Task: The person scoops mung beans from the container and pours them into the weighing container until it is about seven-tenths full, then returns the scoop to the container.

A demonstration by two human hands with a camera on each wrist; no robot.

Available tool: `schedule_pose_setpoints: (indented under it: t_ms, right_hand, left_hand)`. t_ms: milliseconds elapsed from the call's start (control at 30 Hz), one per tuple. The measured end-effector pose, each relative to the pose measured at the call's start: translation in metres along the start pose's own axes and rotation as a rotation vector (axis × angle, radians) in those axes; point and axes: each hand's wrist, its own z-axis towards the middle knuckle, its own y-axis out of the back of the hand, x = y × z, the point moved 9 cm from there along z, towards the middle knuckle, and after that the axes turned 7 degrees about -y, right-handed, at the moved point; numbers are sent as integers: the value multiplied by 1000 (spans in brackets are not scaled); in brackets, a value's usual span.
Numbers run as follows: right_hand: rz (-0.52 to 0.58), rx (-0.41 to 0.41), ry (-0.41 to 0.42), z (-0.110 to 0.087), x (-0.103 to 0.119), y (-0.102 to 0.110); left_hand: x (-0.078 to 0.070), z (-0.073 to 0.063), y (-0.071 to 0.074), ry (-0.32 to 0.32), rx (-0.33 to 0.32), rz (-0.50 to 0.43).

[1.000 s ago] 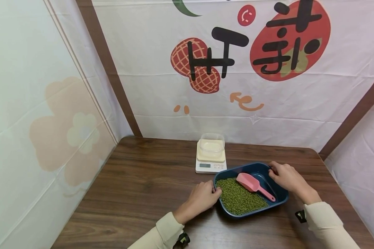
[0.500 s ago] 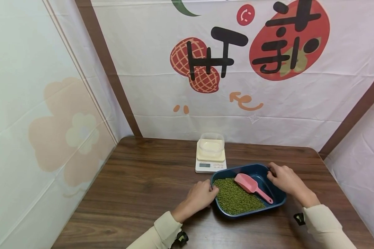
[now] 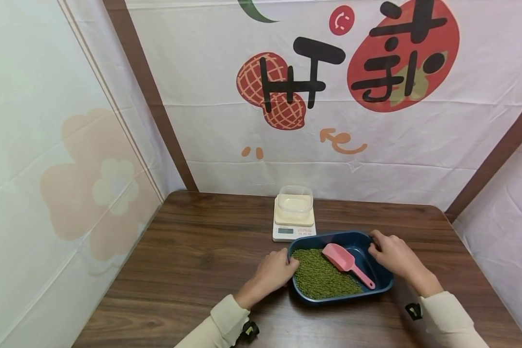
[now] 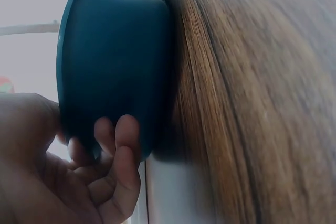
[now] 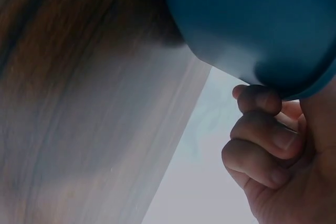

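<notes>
A blue rectangular basin (image 3: 317, 300) with rounded corners holds green mung beans (image 3: 324, 278), heaped toward its left side. On them lies a pink scoop (image 3: 341, 257), its handle pointing to the near right. My left hand (image 3: 273, 271) grips the basin's left rim, thumb over the edge. In the left wrist view its curled fingers (image 4: 125, 174) lie against the outer wall. At the far right corner, my right hand (image 3: 393, 253) pinches the rim. The right wrist view shows that hand's fingers (image 5: 260, 135) curled below the basin's edge.
Just behind the basin, a white kitchen scale (image 3: 285, 234) stands on the brown wooden table (image 3: 200, 270). It carries a clear plastic container (image 3: 295, 200). A printed white cloth (image 3: 226, 176) hangs behind the table's back edge.
Both hands have shifted the basin left and slightly nearer, and it has turned a little. The beans and scoop travelled with it; the scale stayed put.
</notes>
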Motion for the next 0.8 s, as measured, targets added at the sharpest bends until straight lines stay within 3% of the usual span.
schedule_pose_setpoints:
  t_ms: [433, 800]
  right_hand:
    - [26, 31, -50, -10, 12, -8]
    - [27, 31, -80, -19, 22, -13]
  left_hand:
    - [12, 1, 8, -6, 3, -13]
    - [22, 1, 13, -22, 43, -18]
